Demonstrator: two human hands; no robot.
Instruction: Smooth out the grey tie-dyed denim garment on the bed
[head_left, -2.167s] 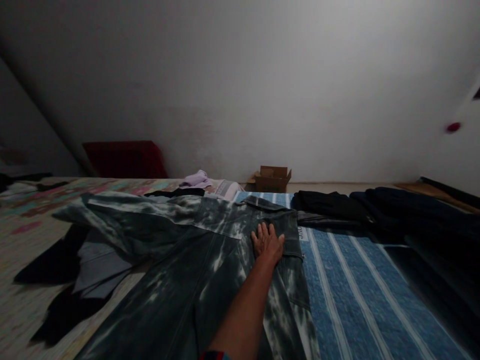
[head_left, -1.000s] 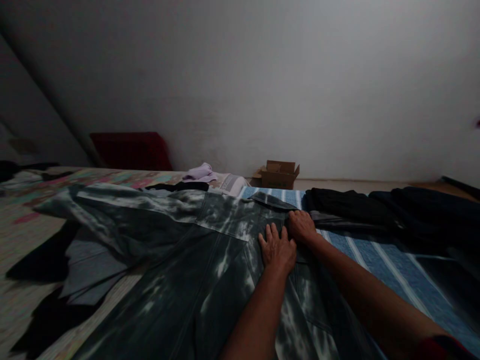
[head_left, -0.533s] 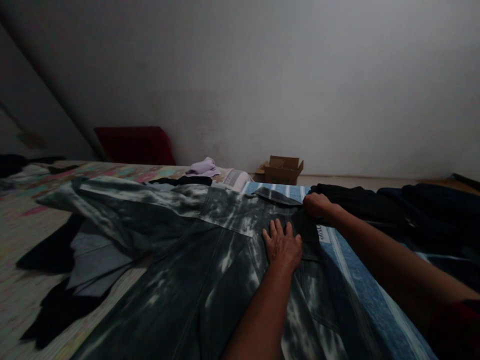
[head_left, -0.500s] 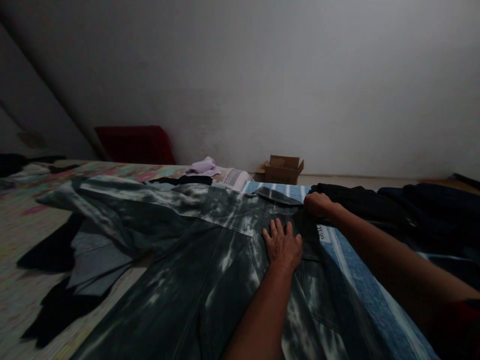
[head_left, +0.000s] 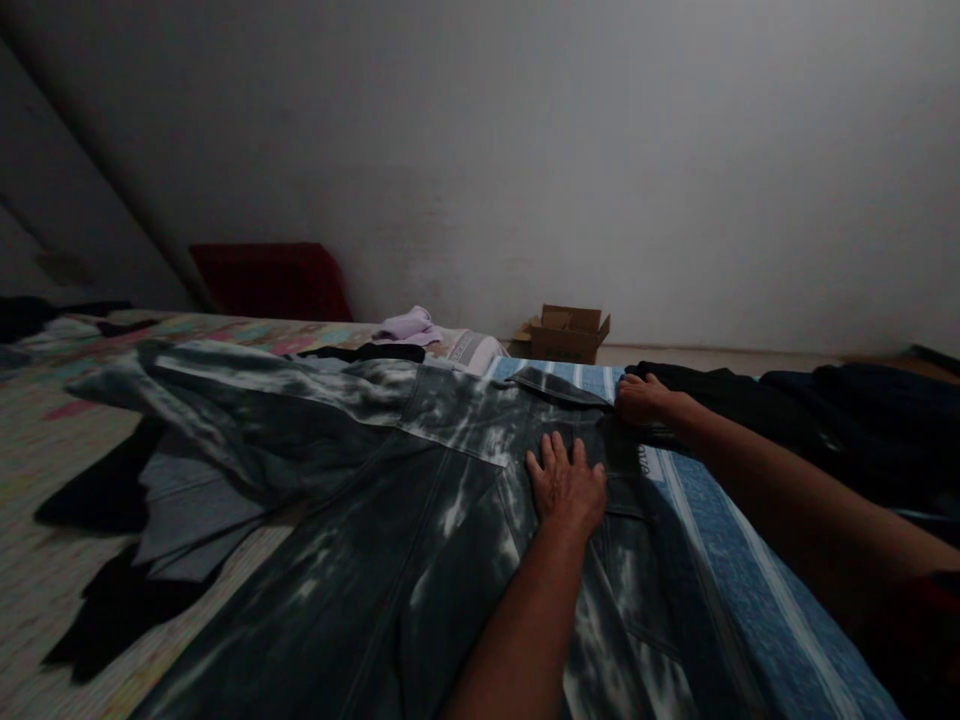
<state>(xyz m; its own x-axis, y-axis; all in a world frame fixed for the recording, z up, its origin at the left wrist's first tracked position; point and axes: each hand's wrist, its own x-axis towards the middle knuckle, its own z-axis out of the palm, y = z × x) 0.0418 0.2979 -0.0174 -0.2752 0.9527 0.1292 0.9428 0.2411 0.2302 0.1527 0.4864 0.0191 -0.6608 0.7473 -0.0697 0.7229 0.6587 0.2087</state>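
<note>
1. Pressing down: left hand, palm on the mottled garment below its collar, fingers spread.
2. Right hand at the garment's edge by the collar end. Fingers curled in, pinching the edge cloth; thumb contact hidden, cannot tell its exact place.
3. Mottled garment: dark grey-green with pale streaks. Lies opened out in front of the person, partly on the floral bedding, partly on the blue striped cloth. One sleeve runs out to the left, over a grey garment and black clothes.
4. Right side: dark folded clothes beyond and beside the right forearm; separate pieces hard to make out, dim light. White lettered patch on the blue striped cloth, just beside the mottled garment.
5. Far side: lilac cloth, crumpled, on the bedding. Cardboard box, flaps open, near the wall. Red object farther left, also near the wall.
</note>
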